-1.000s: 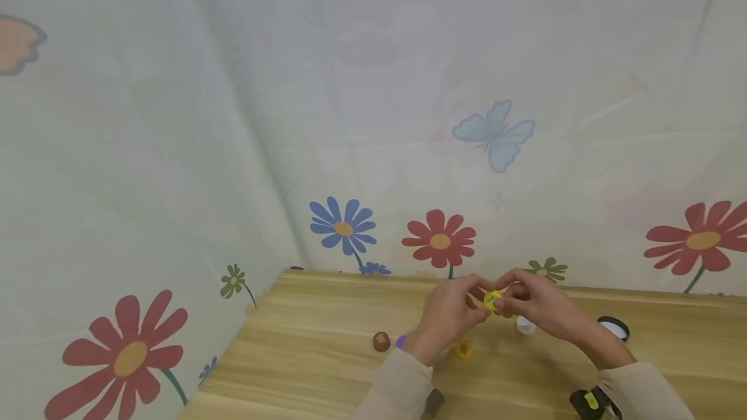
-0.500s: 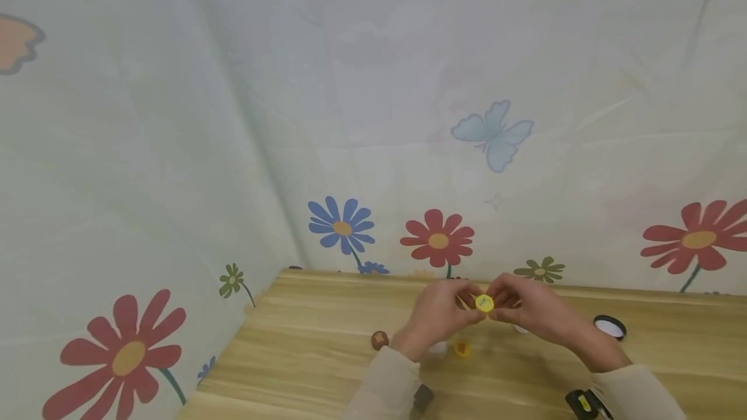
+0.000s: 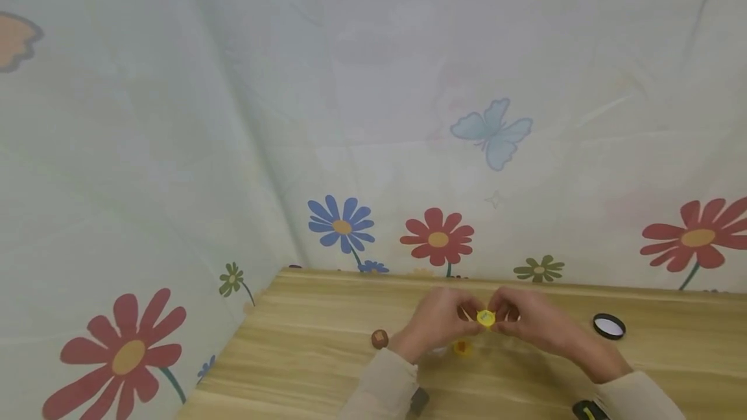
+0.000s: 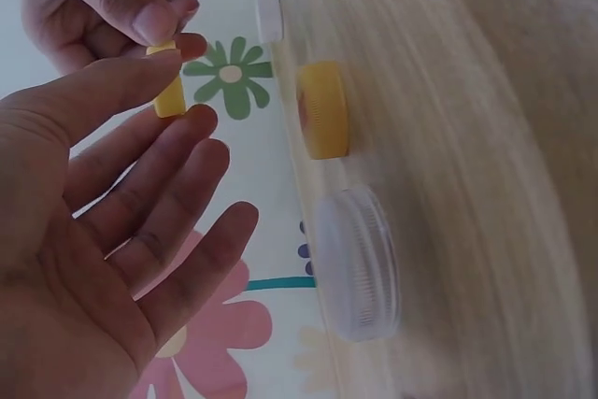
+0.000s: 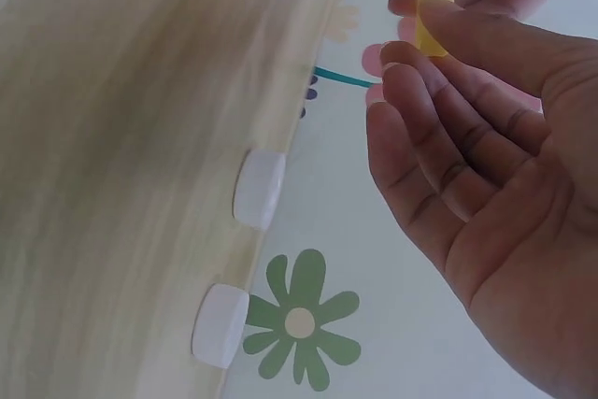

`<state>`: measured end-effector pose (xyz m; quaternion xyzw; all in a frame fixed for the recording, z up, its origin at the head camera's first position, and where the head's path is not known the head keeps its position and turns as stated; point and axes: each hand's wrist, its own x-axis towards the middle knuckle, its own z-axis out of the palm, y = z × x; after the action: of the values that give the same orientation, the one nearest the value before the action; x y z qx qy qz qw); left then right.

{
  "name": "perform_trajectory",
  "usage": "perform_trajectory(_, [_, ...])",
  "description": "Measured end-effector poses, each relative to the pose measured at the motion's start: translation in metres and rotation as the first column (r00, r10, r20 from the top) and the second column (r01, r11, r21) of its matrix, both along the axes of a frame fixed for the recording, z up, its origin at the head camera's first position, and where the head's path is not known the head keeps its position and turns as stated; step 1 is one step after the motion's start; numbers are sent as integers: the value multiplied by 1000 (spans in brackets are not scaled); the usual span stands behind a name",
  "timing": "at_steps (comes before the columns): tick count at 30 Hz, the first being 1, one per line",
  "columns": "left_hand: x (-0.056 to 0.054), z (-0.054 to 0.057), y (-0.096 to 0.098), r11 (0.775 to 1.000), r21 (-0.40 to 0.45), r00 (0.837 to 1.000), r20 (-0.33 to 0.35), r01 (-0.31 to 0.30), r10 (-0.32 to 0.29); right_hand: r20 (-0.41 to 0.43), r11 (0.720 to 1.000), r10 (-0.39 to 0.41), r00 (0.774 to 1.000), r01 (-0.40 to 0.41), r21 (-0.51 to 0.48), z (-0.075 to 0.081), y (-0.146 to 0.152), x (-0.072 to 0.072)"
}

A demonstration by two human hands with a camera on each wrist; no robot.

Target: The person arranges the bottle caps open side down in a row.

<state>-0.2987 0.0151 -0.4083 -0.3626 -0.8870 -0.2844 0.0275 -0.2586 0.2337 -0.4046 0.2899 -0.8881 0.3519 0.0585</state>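
A small yellow bottle cap (image 3: pixel 486 318), with bluish-green print on its face, is held between both hands above the table. My left hand (image 3: pixel 439 317) pinches its left edge between thumb and fingertips. From the opposite side, my right hand (image 3: pixel 530 317) pinches the other edge. In the left wrist view the cap (image 4: pixel 170 95) appears edge-on, the lower fingers spread apart below it. The right wrist view also has the cap (image 5: pixel 434 21) edge-on, partly covered by the thumb. Below the hands a second yellow cap (image 3: pixel 462 347) with a reddish-brown mark lies on the table.
A brown cap (image 3: pixel 380 339) lies left of the left wrist. Near that wrist is a translucent round lid (image 4: pixel 357 263). Two white caps (image 5: pixel 259 189) sit on the wooden table (image 3: pixel 327 323). A black-rimmed white lid (image 3: pixel 609 326) lies at right, and a floral cloth (image 3: pixel 373 115) hangs behind.
Both hands have shifted slightly left and then down with the yellow cap. The right thumb has moved off the cap's face to its edge.
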Motion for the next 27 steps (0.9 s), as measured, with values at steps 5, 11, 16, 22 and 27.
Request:
perform_trajectory(5, [2,-2,2,1000,-11,998,67,-20,21,11,1000,15,1000,-15,18,-7,0,-2])
perform_trajectory(11, [5,-3,3,997,-68,997,73,-26,31,20,999,43,999,-43,21,-12,0,-4])
perform_trajectory(16, [7,-3,4,994,-106,997,73,-10,18,38,998,49,998,-50,37,-14,0,-4])
perform_trajectory(22, [9,-5,5,992,-124,997,76,-8,18,42,997,51,998,-53,50,-19,0,-4])
perform_trajectory(27, [10,-6,5,988,-152,998,60,-19,28,41,996,69,997,-71,45,-20,-2,-3])
